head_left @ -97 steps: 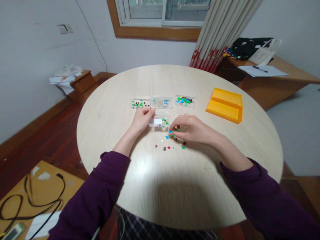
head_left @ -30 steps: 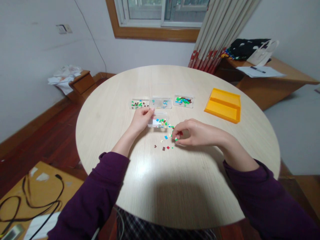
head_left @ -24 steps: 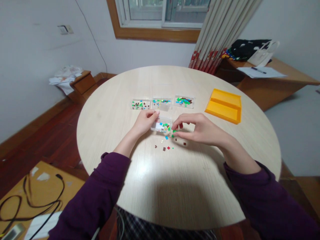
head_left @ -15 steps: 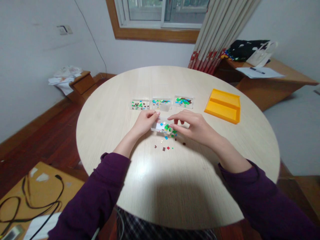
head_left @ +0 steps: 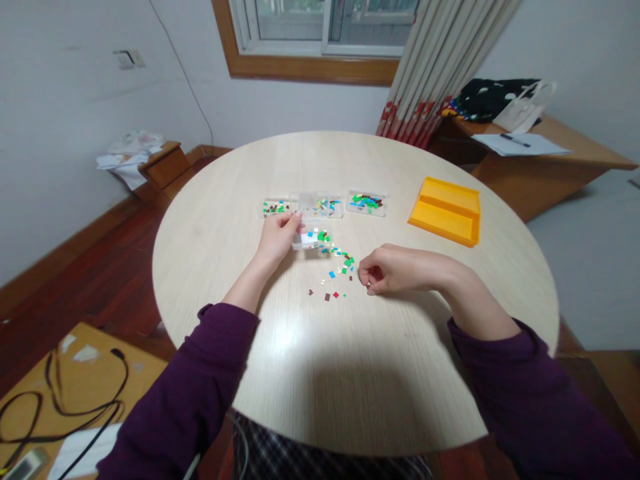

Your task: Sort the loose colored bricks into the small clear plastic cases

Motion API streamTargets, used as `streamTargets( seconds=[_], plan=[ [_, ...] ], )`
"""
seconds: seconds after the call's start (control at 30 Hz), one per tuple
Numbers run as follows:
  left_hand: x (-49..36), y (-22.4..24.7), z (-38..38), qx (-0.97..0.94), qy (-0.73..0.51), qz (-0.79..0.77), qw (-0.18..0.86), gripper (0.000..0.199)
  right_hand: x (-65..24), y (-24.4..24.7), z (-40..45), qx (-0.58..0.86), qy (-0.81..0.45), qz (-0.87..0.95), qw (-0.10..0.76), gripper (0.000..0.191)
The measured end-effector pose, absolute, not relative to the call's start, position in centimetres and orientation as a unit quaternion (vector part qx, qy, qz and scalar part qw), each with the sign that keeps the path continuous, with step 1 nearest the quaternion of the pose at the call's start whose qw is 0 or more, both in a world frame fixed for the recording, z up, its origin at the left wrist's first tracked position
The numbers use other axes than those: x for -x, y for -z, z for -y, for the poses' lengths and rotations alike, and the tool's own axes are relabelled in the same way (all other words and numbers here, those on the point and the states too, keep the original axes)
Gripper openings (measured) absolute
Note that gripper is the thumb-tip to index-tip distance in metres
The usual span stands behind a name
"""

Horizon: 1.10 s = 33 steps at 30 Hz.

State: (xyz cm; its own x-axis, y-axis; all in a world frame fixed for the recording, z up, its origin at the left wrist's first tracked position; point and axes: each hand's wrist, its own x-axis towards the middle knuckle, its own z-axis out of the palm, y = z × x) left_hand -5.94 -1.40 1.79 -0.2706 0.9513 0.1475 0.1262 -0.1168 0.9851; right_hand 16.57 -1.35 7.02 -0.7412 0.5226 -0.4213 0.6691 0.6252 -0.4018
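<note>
While the left hand [head_left: 279, 235] pinches a clear box [head_left: 305, 241] by its left end between thumb and fingers, the right hand [head_left: 393, 269] curls its fingertips toward the thumb, low over the round table [head_left: 280, 387]; whether they grip anything cannot be told. Loose colored pieces [head_left: 345, 263] lie scattered between the hands, with others inside the clear box. Beyond stand a left container [head_left: 274, 208], a middle container [head_left: 337, 208] and a right container [head_left: 367, 204], all holding bits. Farther right sits a yellow tray [head_left: 444, 212], near a curtain [head_left: 445, 53].
</note>
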Motion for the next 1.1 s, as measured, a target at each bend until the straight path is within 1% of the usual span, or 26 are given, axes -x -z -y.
streamTargets(
  seconds=[0.1,0.17,0.23,0.33,0.37,0.43,0.6,0.7,0.77,0.87,0.93,1.0,1.1],
  plan=[
    [5.9,-1.8,1.4,-0.486,-0.566,-0.559,0.361,0.037,-16.6,-7.0,1.4,-0.319,0.285,-0.896,0.118,0.012],
    [5.9,-1.8,1.4,-0.496,-0.558,-0.557,0.363,0.036,-16.5,-7.2,1.6,-0.308,0.281,-0.906,0.069,0.010],
    [5.7,-1.8,1.5,-0.517,-0.545,-0.550,0.365,0.035,-16.4,-7.5,1.8,-0.299,0.253,-0.919,-0.046,0.009],
    [5.3,-1.8,1.7,-0.557,-0.518,-0.529,0.376,0.035,-15.8,-7.5,2.1,-0.275,0.163,-0.910,-0.265,0.011],
    [5.2,-1.9,1.8,-0.567,-0.509,-0.522,0.383,0.035,-15.6,-7.3,2.2,-0.267,0.131,-0.902,-0.314,0.011],
    [5.0,-2.0,2.0,-0.584,-0.495,-0.509,0.393,0.034,-15.2,-6.8,2.3,-0.251,0.085,-0.896,-0.355,0.011],
    [5.0,-1.9,2.0,-0.600,-0.487,-0.497,0.394,0.034,-14.4,-5.5,2.2,-0.227,0.054,-0.906,-0.352,0.014],
    [5.4,-1.6,1.7,-0.576,-0.506,-0.517,0.380,0.034,-14.4,-5.8,2.5,-0.235,0.081,-0.907,-0.341,0.016],
    [5.6,-1.4,1.4,-0.554,-0.524,-0.536,0.362,0.035,-14.5,-6.1,2.8,-0.235,0.137,-0.919,-0.287,0.016],
    [5.9,-1.3,1.2,-0.525,-0.546,-0.553,0.347,0.035,-14.5,-6.4,3.1,-0.227,0.222,-0.939,-0.131,0.013],
    [6.0,-1.3,1.2,-0.519,-0.550,-0.554,0.347,0.035,-14.4,-6.3,3.2,-0.222,0.244,-0.943,-0.045,0.015],
    [5.9,-1.4,1.2,-0.519,-0.551,-0.553,0.348,0.035,-14.2,-6.0,3.2,-0.219,0.247,-0.944,-0.010,0.018],
    [5.8,-1.5,1.3,-0.516,-0.555,-0.549,0.353,0.036,-14.0,-5.6,3.3,-0.213,0.250,-0.944,-0.001,0.016]
  ],
)
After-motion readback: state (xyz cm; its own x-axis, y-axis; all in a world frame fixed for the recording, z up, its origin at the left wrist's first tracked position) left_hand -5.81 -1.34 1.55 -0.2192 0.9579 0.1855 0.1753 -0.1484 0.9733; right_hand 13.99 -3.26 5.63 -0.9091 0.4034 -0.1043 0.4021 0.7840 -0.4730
